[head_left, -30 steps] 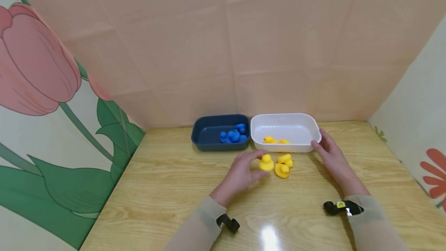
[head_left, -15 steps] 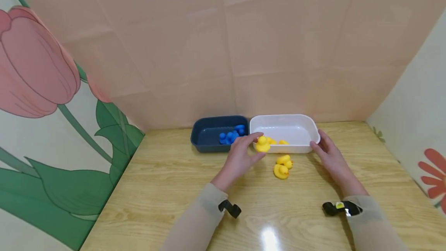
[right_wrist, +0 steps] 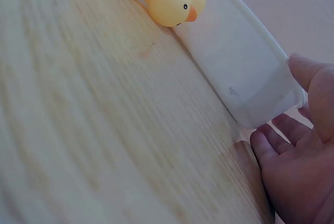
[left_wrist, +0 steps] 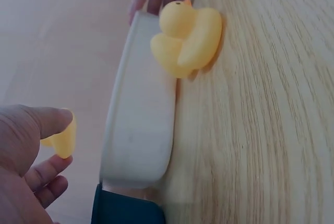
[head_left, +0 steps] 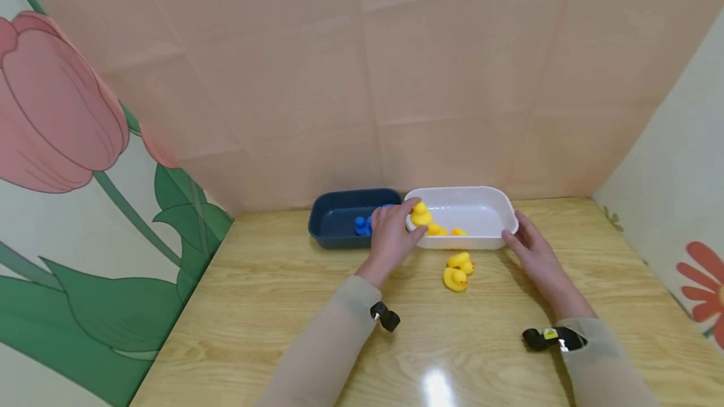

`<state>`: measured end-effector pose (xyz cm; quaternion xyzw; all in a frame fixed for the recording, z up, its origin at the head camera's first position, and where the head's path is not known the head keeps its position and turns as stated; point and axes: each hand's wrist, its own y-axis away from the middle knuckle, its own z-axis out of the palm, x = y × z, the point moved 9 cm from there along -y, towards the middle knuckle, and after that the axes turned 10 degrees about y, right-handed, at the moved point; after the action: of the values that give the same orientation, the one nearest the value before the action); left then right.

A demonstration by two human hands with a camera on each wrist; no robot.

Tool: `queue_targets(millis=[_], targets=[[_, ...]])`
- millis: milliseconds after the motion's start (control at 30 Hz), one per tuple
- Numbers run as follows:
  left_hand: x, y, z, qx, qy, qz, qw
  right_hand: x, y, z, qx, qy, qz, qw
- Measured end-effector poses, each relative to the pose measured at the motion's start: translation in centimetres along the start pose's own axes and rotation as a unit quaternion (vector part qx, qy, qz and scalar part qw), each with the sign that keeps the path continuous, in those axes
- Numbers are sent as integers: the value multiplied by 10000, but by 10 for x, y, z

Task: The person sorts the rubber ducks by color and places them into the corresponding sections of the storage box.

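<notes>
Between thumb and fingertips, my left hand (head_left: 391, 234) pinches a yellow rubber duck (head_left: 421, 213) over the left end of the white plastic tub (head_left: 481, 242). In the left wrist view, part of that held duck (left_wrist: 64, 136) shows beyond the thumb. More yellow ducks (head_left: 435, 230) lie inside the tub along its near wall. My right hand (head_left: 534, 250) holds the tub's right end, thumb at the near corner and fingers round the side. Two yellow ducks (head_left: 455, 279) lie on the table in front of the tub.
A dark blue tub (head_left: 334, 242) stands left of the white one, holding several blue figures (head_left: 361, 226) partly hidden by my left hand. Both tubs stand on the wooden table (head_left: 254, 306) near its back edge, before a beige-pink covered wall (head_left: 283, 80).
My left hand has lifted the duck from beside the two on the table, moving it away and leftward over the white tub. The right hand has stayed at the tub's end.
</notes>
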<state>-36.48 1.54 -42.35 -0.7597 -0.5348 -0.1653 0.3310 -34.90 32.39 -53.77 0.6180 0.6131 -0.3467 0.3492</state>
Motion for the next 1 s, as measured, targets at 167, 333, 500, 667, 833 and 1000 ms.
queue_targets(millis=[167, 333, 500, 667, 833, 1000], targets=[[-6, -7, 5, 83, -339, -170, 9992, -1, 1, 1, -12, -42, 3, 10000], [-10, -11, 8, 131, -473, -206, 9986, -2, 1, 1, -9, -47, -25, 10000], [-14, -14, 12, 107, -553, -264, 9981, -1, 1, 1, -18, -38, -4, 10000], [-16, -15, 13, 135, -511, -259, 9983, -3, 2, 1, -8, -14, -14, 10000], [-17, -14, 14, 141, -530, -262, 9982, -4, 3, 0, 10, -14, -31, 10000], [-15, -11, 11, 152, -445, -234, 9986, -3, 2, 0, 14, -11, -22, 10000]])
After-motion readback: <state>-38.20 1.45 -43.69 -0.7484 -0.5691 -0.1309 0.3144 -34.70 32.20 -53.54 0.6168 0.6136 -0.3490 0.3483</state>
